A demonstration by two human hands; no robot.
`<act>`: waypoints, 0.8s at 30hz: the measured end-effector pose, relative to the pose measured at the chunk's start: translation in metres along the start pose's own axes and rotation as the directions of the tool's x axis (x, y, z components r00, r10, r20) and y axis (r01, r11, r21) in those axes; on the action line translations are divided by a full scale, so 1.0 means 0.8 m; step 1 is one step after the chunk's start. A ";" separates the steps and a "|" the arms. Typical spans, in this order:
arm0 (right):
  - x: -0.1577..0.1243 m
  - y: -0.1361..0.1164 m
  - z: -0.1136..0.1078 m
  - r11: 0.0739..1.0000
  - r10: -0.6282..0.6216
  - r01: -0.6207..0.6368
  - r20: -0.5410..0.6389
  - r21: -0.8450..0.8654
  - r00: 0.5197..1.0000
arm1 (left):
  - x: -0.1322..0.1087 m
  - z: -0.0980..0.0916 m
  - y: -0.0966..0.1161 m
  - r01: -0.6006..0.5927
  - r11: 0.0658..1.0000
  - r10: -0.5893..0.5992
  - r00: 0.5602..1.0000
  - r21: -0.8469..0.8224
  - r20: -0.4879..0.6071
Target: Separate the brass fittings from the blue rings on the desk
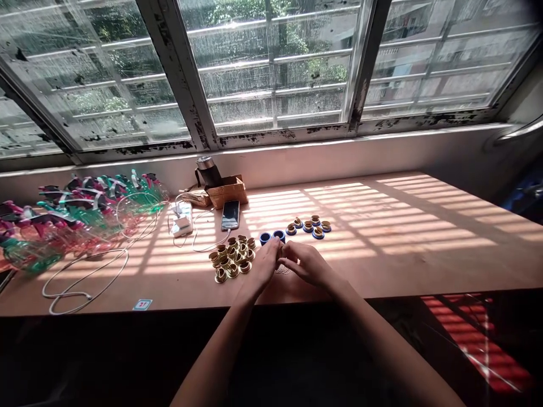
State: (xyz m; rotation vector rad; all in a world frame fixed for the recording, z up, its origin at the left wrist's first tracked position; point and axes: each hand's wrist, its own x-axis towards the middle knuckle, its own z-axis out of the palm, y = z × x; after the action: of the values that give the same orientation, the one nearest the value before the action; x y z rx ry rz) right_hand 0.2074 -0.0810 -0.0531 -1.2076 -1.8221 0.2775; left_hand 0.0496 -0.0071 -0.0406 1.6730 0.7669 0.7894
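Observation:
My left hand [266, 263] and my right hand [306, 261] meet at the fingertips over the table, close to its front edge. Their fingers are bent together around something too small and hidden to make out. Just beyond the fingertips stand two blue rings [265, 238]. Thin pale rings [282, 270] lie partly hidden beneath my hands. To the left is a cluster of several gold metal pieces [232, 257]. Behind and right of my hands, several gold pieces with blue rims [318, 232] sit on the table.
Spray bottles [80, 217] crowd the left side beside a looped white cable [91, 297]. A power strip [182, 219], a phone [230, 215] and a cardboard box [229, 192] with a dark flask [208, 172] stand toward the back, below the windows.

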 end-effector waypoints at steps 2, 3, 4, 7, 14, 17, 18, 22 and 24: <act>0.000 0.005 0.001 0.999 0.037 -0.036 -0.013 0.034 0.999 | 0.002 0.006 -0.004 -0.054 0.998 0.053 0.998 -0.045 -0.023; 0.000 0.007 0.001 0.997 0.048 -0.047 -0.013 0.056 0.999 | 0.002 0.008 -0.005 -0.074 0.995 0.072 0.997 -0.065 -0.033; -0.001 0.008 0.001 0.996 0.053 -0.052 -0.010 0.076 0.999 | 0.003 0.009 -0.007 -0.090 0.993 0.087 0.995 -0.078 -0.043; -0.003 0.011 0.002 0.994 0.037 -0.038 0.010 0.103 0.999 | 0.004 0.011 -0.015 -0.131 0.990 0.126 0.987 -0.043 -0.101; -0.005 0.018 0.010 1.000 -0.021 0.021 0.060 0.002 0.998 | 0.003 0.011 -0.034 -0.129 0.988 0.146 0.956 0.084 -0.254; -0.006 0.018 0.011 0.999 -0.036 0.037 0.061 -0.016 0.997 | 0.002 0.011 -0.034 -0.131 0.982 0.164 0.949 0.135 -0.271; -0.006 0.019 0.012 0.999 -0.038 0.039 0.067 -0.011 0.997 | 0.002 0.012 -0.034 -0.135 0.980 0.172 0.946 0.150 -0.275; -0.006 0.020 0.014 1.000 -0.018 0.017 0.077 0.017 0.997 | 0.001 0.013 -0.034 -0.132 0.973 0.183 0.940 0.189 -0.288; -0.007 0.020 0.015 1.000 -0.008 0.006 0.068 0.026 0.998 | 0.000 0.013 -0.035 -0.138 0.972 0.189 0.940 0.191 -0.284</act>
State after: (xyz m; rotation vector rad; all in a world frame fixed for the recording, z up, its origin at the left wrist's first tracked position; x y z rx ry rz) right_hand 0.2087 -0.0741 -0.0726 -1.1862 -1.8752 0.3408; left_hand 0.0558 -0.0071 -0.0696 1.8084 0.9332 1.1427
